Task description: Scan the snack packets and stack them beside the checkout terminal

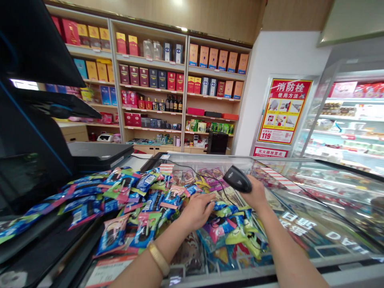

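My right hand (255, 195) is wrapped round the handle of a black barcode scanner (237, 179), held above the glass lid with its head to the left. My left hand (196, 210), with a gold bangle (158, 258) on its wrist, rests over the right side of a heap of blue snack packets (147, 181). Its fingers are stretched out and its thumb stands apart; the fingertips partly hide what lies under them. Just right of that hand sits a smaller group of blue, purple and green packets (231, 226).
The packets lie on a glass-topped chest freezer (300, 208) with wrapped goods inside. A black monitor stand (33, 120) rises at the left. The scanner's thin cable crosses the glass. Behind are shelves (153, 90) of boxes and a lit display fridge (351, 116).
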